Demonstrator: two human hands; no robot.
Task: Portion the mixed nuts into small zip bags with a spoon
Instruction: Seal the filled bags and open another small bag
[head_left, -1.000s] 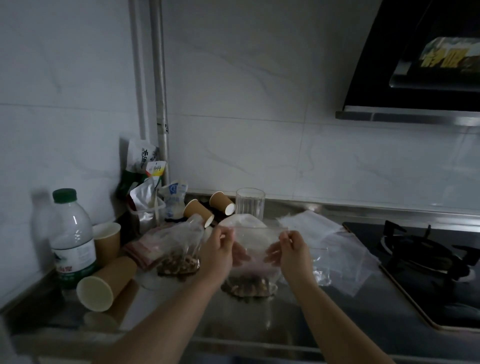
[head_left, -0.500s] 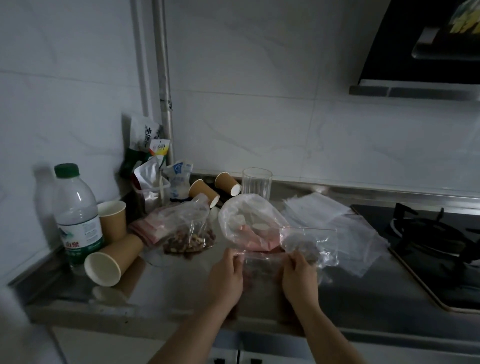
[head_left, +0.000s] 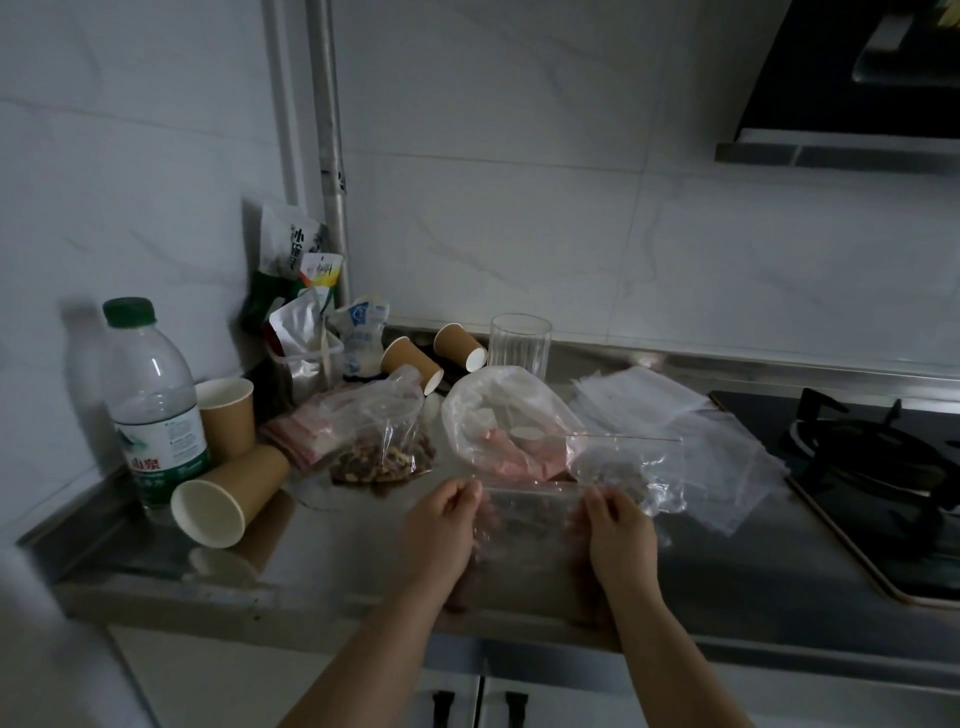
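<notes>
Both hands work one small zip bag (head_left: 530, 525) low over the bench (head_left: 332, 566), near its front edge. Left hand (head_left: 441, 525) pinches the bag's top-left corner, right hand (head_left: 618, 525) the top-right, so the zip strip runs taut between them. Prob. that's the point: a stretched strip is easier to press shut or to line up. Each grip is closed on the bag; fingertip detail is blurred. Bag contents look dark at the bottom, likely nuts, but too smeared to be sure.

Nut supply: a big clear bag (head_left: 382, 447) w/ mixed nuts sits left of the hands, top standing loosely open, handy for scooping. No spoon visible that I can pick out. Behind the held bag is another clear bag (head_left: 498, 415) w/ pink and white items, and just right of it a zip bag w/ some nuts (head_left: 618, 462), standing up, apparently a finished portion parked out of the way. Spare empty bags (head_left: 670, 415) lie flat in a stack further right, beside the hob (head_left: 872, 467), within right-hand reach.

Left side: water bottle (head_left: 150, 395), paper cups, one tipped cup (head_left: 223, 499) w/ mouth toward the camera, a glass (head_left: 519, 343) at the back wall, snack packets (head_left: 306, 291) in the corner.

Judgement: step in hand is sealing or settling this portion; more bags remain.
</notes>
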